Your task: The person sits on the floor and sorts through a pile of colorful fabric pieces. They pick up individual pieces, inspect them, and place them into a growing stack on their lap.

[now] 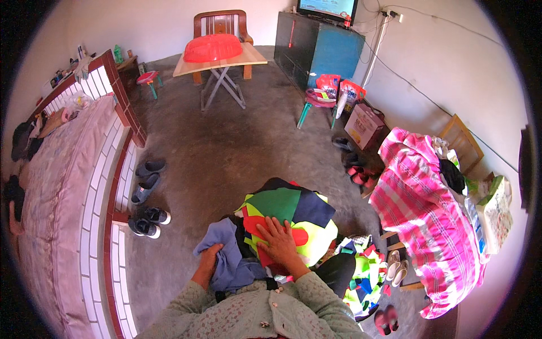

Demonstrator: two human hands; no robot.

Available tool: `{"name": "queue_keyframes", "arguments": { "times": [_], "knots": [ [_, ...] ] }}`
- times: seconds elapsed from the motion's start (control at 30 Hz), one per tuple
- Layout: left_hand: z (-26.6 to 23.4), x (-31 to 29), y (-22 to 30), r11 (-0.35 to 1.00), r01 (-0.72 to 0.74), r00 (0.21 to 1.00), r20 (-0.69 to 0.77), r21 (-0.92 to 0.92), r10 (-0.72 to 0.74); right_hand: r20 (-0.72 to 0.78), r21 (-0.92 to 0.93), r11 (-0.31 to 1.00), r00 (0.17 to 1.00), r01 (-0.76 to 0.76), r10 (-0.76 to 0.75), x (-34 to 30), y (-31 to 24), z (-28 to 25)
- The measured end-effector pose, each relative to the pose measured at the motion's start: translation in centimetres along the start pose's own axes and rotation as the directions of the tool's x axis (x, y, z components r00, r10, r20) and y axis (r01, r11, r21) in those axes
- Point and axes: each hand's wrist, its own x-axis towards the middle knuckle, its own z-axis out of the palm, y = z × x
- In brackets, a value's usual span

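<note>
On my lap lies a pile of fabric pieces [274,203] in green, dark navy, neon yellow and red. My right hand [278,240] rests on top of it with the fingers spread, over a red piece. To the left, my left hand [210,259] grips a blue-grey cloth [226,243] by its edge, the fingers closed round it. The cloth hangs beside the pile and partly over my lap. Down at my right side sits a heap of small colourful fabric scraps [366,277], in neon yellow, blue, red and white.
At left stands a bed [68,169] with a tiled side, shoes [148,186] beside it. Ahead, a folding table [248,55] bears a red basin [213,48]. A pink checked cloth [423,209] covers furniture at right. Slippers [397,267] lie near the scraps.
</note>
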Motion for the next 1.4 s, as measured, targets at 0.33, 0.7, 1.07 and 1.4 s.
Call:
{"name": "queue_keyframes", "arguments": {
  "times": [0.33, 0.7, 1.07, 1.4],
  "knots": [
    [6.3, -3.4, 7.5, 0.973, 0.065, 0.997, 0.042, -0.223, -0.057, -0.005, 0.066, 0.998, 1.0, 0.008, -0.008, 0.2, 0.2, 0.1],
    [6.3, -1.3, 6.5, 0.949, 0.152, 0.985, 0.126, -0.275, -0.121, -0.017, 0.081, 0.997, 1.0, 0.005, -0.003, 0.5, -0.2, -0.4],
    [5.8, -2.2, 7.4, 0.963, 0.087, 0.994, 0.084, -0.255, -0.068, -0.151, 0.495, 0.869, 0.985, 0.005, 0.08, -0.1, 1.3, -0.8],
    [3.2, -2.4, 9.6, 0.936, -0.09, 0.996, -0.03, -0.341, 0.085, -0.16, 0.732, 0.681, 0.976, 0.019, 0.145, -2.5, -1.9, -6.2]
  ]
}}
